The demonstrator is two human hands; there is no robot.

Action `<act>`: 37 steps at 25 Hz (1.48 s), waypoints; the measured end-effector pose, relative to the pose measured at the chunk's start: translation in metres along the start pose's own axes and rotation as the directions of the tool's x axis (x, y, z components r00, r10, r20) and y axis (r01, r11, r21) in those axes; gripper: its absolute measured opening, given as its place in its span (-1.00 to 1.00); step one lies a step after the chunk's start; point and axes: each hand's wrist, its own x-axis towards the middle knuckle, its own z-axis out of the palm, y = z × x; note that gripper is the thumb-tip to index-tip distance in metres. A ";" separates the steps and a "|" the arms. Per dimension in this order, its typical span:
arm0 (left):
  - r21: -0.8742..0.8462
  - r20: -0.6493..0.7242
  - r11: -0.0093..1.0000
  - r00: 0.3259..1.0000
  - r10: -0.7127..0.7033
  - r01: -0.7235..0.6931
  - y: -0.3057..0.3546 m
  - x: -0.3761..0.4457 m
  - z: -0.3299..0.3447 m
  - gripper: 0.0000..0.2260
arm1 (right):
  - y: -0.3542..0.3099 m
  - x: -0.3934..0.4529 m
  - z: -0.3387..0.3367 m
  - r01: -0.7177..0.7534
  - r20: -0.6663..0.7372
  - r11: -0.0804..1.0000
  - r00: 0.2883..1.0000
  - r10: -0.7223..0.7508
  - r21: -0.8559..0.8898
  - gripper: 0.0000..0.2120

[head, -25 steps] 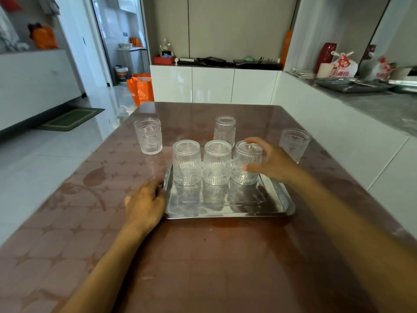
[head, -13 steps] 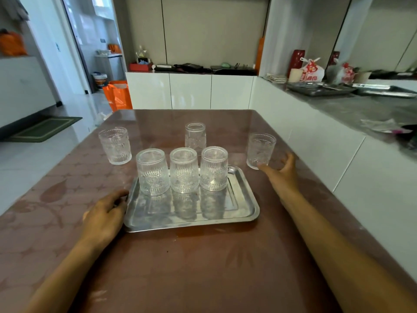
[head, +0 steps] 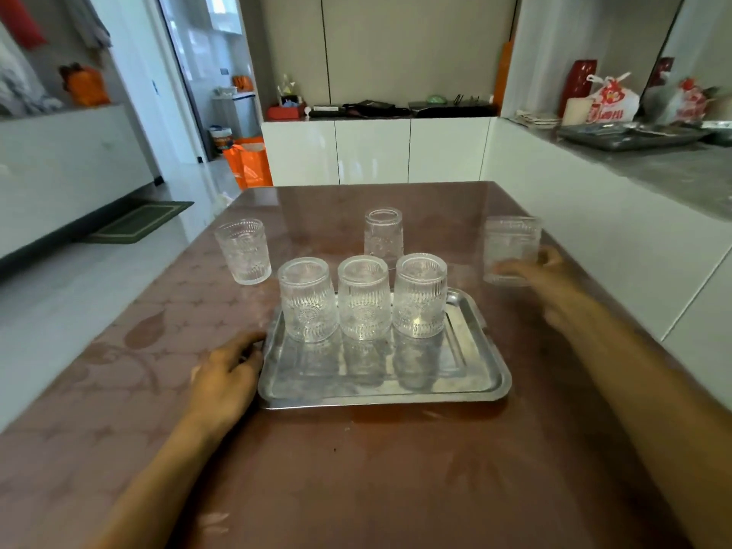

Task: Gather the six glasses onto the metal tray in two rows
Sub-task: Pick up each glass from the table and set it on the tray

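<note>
A metal tray (head: 481, 374) lies on the brown table (head: 356, 469). Three ribbed glasses stand upside down in a row along its far side: left (head: 307, 301), middle (head: 363, 297), right (head: 420, 295). Off the tray, one glass (head: 243, 250) stands at the left, another (head: 383, 231) behind the row. My right hand (head: 542, 277) wraps around a sixth glass (head: 511, 247) to the right of the tray; it looks blurred. My left hand (head: 225, 376) rests flat against the tray's left edge.
A white counter (head: 618, 239) runs close along the table's right side, with metal trays and bags on top. White cabinets stand beyond the table's far end. Open floor and a green mat (head: 138, 221) lie to the left.
My right hand left the right glass on the tray, reached out to the right, and closed around the glass standing beside the tray. My left hand stayed at the tray's edge.
</note>
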 end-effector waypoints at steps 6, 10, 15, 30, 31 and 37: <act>-0.062 -0.056 0.998 0.998 -0.033 0.029 0.003 -0.005 -0.003 -0.72 | -0.083 -0.094 -0.011 0.271 0.273 0.944 0.909 -0.315 0.186 -0.43; -0.050 -0.068 0.998 0.997 -0.026 0.022 0.003 -0.005 -0.005 -0.74 | -0.101 -0.143 0.038 0.355 0.374 0.916 0.836 -0.401 0.189 -0.35; 0.015 -0.088 1.000 0.996 0.016 -0.014 0.001 -0.004 -0.005 -0.72 | -0.078 -0.183 0.119 0.602 0.525 0.772 0.733 -0.433 -0.204 -0.53; -0.319 -0.010 0.932 0.982 -0.186 0.173 0.000 0.026 -0.031 -0.78 | -0.006 -0.213 0.136 0.733 0.333 0.669 0.666 -0.668 -0.123 -0.53; -0.194 -0.102 0.974 0.985 -0.139 0.117 0.003 0.040 -0.039 -0.75 | 0.002 -0.213 0.133 0.770 0.308 0.620 0.632 -0.712 -0.147 -0.55; 0.529 -0.127 0.837 0.962 0.243 -0.141 0.027 0.126 -0.050 -0.33 | 0.012 -0.209 0.131 0.802 0.210 0.555 0.594 -0.776 -0.221 -0.61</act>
